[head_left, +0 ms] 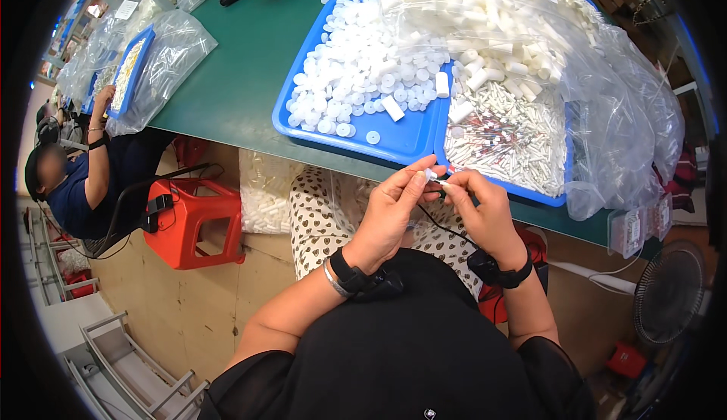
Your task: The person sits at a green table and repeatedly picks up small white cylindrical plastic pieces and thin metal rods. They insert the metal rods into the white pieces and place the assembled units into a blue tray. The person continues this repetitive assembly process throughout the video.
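In front of the table edge, my left hand pinches a small translucent white plastic piece between thumb and fingers. Close beside it, my right hand is closed on a thin white stick-like part; the two parts meet or nearly meet, and fingers cover much of both. Just beyond my hands is a blue tray with many translucent white discs. A second blue tray to its right holds thin white parts, some with reddish ends, and thicker cream cylinders.
A large clear plastic bag drapes over the right tray on the green table. Left of me stand a red stool and a seated co-worker handling another blue tray. A black fan stands at right.
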`<move>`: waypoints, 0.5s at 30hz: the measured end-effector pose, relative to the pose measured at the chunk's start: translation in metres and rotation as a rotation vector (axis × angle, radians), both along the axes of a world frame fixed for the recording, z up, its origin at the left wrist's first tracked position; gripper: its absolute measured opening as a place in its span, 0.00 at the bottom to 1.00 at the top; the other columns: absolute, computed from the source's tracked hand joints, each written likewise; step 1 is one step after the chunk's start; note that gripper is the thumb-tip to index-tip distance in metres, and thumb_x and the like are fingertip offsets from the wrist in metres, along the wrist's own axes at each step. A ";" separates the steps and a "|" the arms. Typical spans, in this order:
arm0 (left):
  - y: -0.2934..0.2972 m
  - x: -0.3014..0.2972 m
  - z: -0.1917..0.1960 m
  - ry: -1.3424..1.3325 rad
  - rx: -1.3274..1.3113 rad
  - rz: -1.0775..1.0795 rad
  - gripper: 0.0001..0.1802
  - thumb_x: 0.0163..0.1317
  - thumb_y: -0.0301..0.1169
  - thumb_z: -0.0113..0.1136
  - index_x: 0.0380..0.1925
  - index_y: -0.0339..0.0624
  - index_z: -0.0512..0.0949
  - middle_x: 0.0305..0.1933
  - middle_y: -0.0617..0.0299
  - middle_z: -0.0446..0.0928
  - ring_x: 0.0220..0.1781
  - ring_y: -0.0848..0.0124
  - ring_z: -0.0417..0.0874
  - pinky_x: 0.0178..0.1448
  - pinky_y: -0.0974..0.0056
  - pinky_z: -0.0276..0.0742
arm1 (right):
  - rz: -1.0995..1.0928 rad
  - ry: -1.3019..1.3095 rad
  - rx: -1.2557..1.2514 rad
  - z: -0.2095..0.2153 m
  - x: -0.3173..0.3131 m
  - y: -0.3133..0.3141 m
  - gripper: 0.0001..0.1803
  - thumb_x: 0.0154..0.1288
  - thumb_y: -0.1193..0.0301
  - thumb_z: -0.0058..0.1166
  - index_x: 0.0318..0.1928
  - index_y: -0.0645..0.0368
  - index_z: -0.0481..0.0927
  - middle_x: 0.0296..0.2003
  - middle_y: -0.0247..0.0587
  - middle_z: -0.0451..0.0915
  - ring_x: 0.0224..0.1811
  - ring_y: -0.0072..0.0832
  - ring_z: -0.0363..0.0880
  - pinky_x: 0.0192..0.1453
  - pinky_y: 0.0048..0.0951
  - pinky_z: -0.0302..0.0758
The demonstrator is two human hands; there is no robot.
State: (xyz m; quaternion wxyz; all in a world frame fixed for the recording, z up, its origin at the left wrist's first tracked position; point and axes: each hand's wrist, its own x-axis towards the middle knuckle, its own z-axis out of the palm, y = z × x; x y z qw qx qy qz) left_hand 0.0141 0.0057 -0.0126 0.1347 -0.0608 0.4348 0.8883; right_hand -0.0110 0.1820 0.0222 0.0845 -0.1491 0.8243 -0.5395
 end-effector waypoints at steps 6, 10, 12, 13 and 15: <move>-0.003 0.001 0.009 0.022 -0.050 -0.027 0.23 0.77 0.37 0.48 0.66 0.35 0.69 0.61 0.55 0.78 0.58 0.73 0.78 0.64 0.65 0.73 | 0.046 -0.632 -0.287 0.005 -0.006 -0.005 0.09 0.74 0.69 0.52 0.41 0.63 0.79 0.26 0.35 0.79 0.24 0.18 0.78 0.26 0.21 0.70; -0.008 -0.001 0.001 -0.003 -0.061 0.054 0.22 0.77 0.39 0.48 0.63 0.36 0.71 0.58 0.56 0.79 0.53 0.75 0.80 0.58 0.67 0.75 | -0.030 0.661 0.396 -0.001 -0.040 -0.009 0.07 0.71 0.70 0.54 0.43 0.60 0.80 0.30 0.40 0.81 0.25 0.33 0.80 0.28 0.30 0.75; -0.012 -0.002 0.001 -0.044 -0.026 0.044 0.22 0.77 0.40 0.47 0.62 0.37 0.71 0.56 0.56 0.80 0.51 0.75 0.80 0.56 0.67 0.77 | -0.080 0.785 0.620 0.008 -0.061 -0.010 0.09 0.62 0.76 0.53 0.43 0.59 0.80 0.41 0.41 0.81 0.37 0.39 0.81 0.38 0.36 0.77; -0.011 -0.001 0.006 -0.083 0.011 0.039 0.22 0.77 0.41 0.46 0.62 0.37 0.71 0.51 0.57 0.81 0.46 0.76 0.80 0.52 0.69 0.77 | -0.071 0.844 0.708 0.007 -0.074 -0.009 0.11 0.60 0.77 0.53 0.44 0.59 0.79 0.43 0.41 0.80 0.39 0.38 0.80 0.40 0.36 0.77; -0.012 0.000 0.002 -0.103 0.077 -0.004 0.22 0.77 0.41 0.46 0.61 0.36 0.71 0.49 0.56 0.81 0.45 0.76 0.81 0.51 0.69 0.78 | -0.041 0.881 0.839 0.003 -0.086 -0.005 0.14 0.56 0.79 0.52 0.44 0.59 0.79 0.46 0.40 0.79 0.43 0.37 0.80 0.43 0.37 0.76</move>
